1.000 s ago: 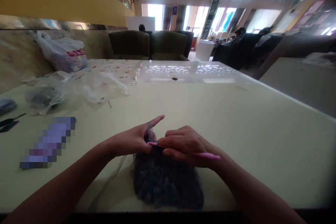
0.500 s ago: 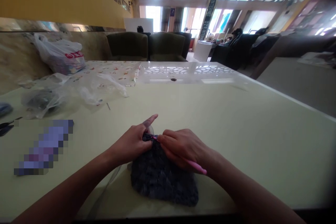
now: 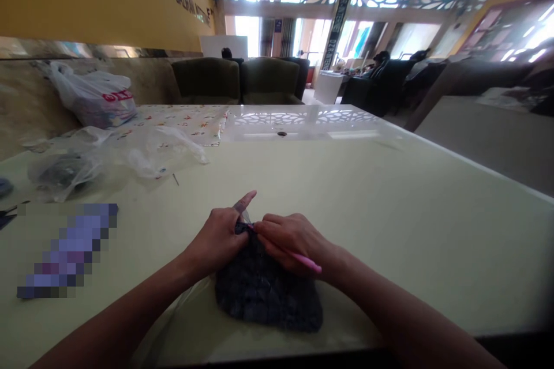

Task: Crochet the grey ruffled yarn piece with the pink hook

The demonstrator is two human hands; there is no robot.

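Observation:
A dark grey crocheted piece (image 3: 268,300) hangs down from my hands to the near part of the table. My left hand (image 3: 223,236) pinches its top edge, with the index finger stretched out forward and a thin translucent strand running over it. My right hand (image 3: 294,242) grips a crochet hook with a pink handle (image 3: 307,262). The hook's tip is at the top edge of the crocheted piece, close to my left thumb, and partly hidden by my fingers. A pale strand (image 3: 173,317) trails down under my left forearm.
On the left lie a pixelated bluish object (image 3: 75,248), dark scissors (image 3: 11,213), a clear bag with dark material (image 3: 64,173) and a crumpled clear bag (image 3: 167,153). A thin small stick (image 3: 175,179) lies nearby. A full white plastic bag (image 3: 101,98) stands behind; armchairs (image 3: 270,81) are beyond the table (image 3: 367,202).
The pink handle has shifted left and up with my right hand, its end nearer the crocheted piece. The view has tilted slightly. My left hand keeps its hold.

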